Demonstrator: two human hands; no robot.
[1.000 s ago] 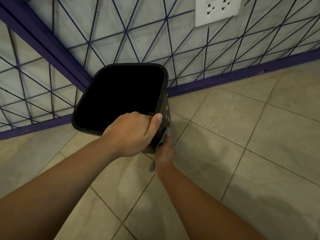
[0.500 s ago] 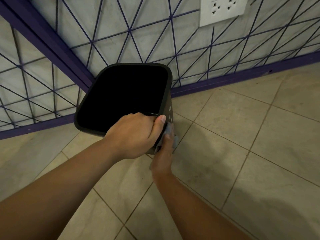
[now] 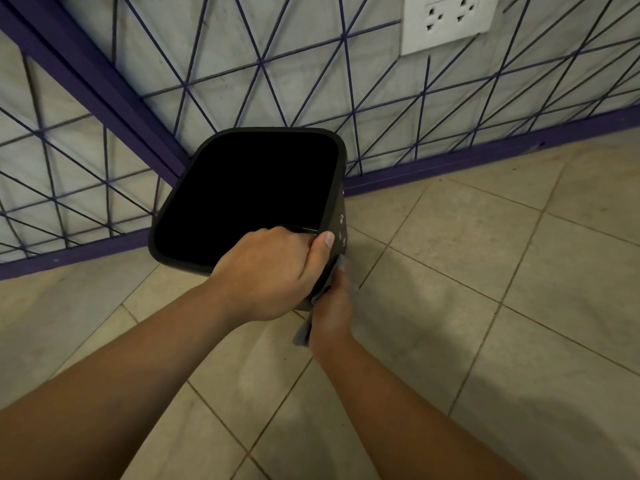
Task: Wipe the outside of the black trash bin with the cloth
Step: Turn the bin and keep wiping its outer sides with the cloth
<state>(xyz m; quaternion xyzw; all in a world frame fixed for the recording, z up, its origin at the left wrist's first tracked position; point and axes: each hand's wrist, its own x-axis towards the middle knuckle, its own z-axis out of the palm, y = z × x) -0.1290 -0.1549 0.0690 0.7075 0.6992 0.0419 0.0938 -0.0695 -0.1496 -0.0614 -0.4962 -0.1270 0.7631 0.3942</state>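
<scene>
While your left hand [image 3: 266,271] is gripping the bin [image 3: 341,199] rim to steady it, your right hand [image 3: 332,306] is pressing the cloth [image 3: 303,332] against its side.

Can't see much of the grey cloth [image 3: 304,332], just a strip poking out beside the right hand [image 3: 332,306]. The left hand [image 3: 266,275] covers the near rim of the black plastic trash bin [image 3: 337,188] and most of its near wall. The right hand's fingers are mostly hidden behind it. The bin's inside is pure black.
</scene>
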